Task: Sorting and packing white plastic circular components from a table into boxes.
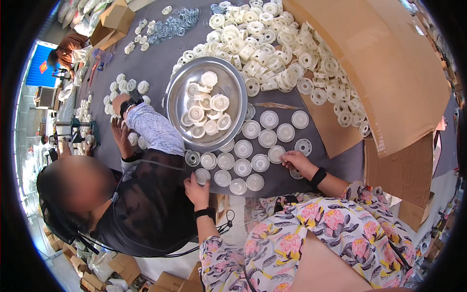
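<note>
My left hand (196,191) rests at the table's near edge, its fingertips touching a white round plastic cap (202,175). My right hand (297,161) pinches another white cap (276,154) at the right end of the rows. Between my hands, several white caps (243,148) lie in rows on the grey table (155,63). Just beyond them stands a round metal bowl (175,104) holding several white plastic wheel-shaped parts (208,108).
A person in a black top (146,204) sits close at my left, both hands near small caps (121,87) on the table. A large heap of white plastic parts (272,48) lies beyond the bowl. Big cardboard sheets (384,68) lean at the right. Metal rings (175,23) lie far off.
</note>
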### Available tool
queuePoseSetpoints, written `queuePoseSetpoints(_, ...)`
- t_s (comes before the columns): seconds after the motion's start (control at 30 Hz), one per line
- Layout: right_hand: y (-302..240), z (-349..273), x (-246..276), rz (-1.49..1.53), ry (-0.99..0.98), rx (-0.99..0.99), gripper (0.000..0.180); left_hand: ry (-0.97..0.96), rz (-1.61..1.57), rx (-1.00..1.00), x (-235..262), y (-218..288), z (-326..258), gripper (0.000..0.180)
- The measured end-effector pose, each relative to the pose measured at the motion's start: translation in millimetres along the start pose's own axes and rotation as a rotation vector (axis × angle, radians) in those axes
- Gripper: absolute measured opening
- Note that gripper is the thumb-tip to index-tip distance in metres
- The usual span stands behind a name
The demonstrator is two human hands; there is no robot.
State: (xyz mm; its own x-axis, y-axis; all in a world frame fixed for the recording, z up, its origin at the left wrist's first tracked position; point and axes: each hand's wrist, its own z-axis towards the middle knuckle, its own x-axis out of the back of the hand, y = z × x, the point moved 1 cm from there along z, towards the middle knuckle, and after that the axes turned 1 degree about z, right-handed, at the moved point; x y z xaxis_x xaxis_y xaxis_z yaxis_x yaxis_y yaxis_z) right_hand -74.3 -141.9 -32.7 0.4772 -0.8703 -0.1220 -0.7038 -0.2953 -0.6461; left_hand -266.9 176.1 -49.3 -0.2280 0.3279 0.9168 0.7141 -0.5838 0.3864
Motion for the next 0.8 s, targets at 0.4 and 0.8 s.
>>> queuePoseSetpoints(0.4,-1.4,-2.5,-2.8,0.056,0.020,-0.009,0.013,0.049,-0.483,-0.626,6.5,140.9,118.5,0.036)
queuePoseSetpoints(0.8,3.4,0.4,8.4,0.028,0.010,-0.012,0.015,0.152,-0.765,-0.263,24.1,127.5,86.3,0.026)
